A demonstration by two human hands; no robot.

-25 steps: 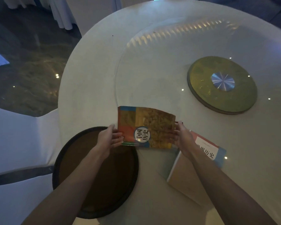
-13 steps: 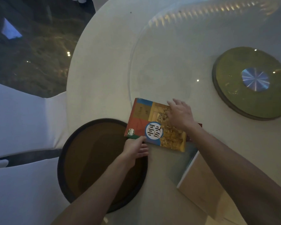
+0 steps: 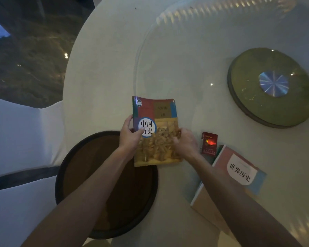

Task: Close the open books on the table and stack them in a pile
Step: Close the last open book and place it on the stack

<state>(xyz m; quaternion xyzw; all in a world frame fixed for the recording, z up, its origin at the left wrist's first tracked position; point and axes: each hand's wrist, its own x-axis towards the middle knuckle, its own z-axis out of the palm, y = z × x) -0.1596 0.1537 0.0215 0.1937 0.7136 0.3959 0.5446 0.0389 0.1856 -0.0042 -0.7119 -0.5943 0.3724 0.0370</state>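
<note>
A closed book with a colourful cover and a round white label (image 3: pixel 156 122) is held over the white table (image 3: pixel 103 72), its near end above the dark tray. My left hand (image 3: pixel 130 135) grips its left edge, thumb on the cover. On the opposite edge my right hand (image 3: pixel 185 141) holds it with curled fingers. A second closed book (image 3: pixel 239 170), pink and blue with a white label, lies on the table to the right, partly under my right forearm.
A round dark tray (image 3: pixel 75 175) sits at the table's near left edge. A red cigarette pack (image 3: pixel 209 142) lies between the two books. A glass turntable with a green disc hub (image 3: pixel 271 86) covers the table's middle. White-covered chairs (image 3: pixel 21 139) stand at left.
The colourful book has been turned from landscape to portrait, its label now upright. My right hand moved from flat on the cover to gripping its right edge. The camera shifted, revealing the cigarette pack.
</note>
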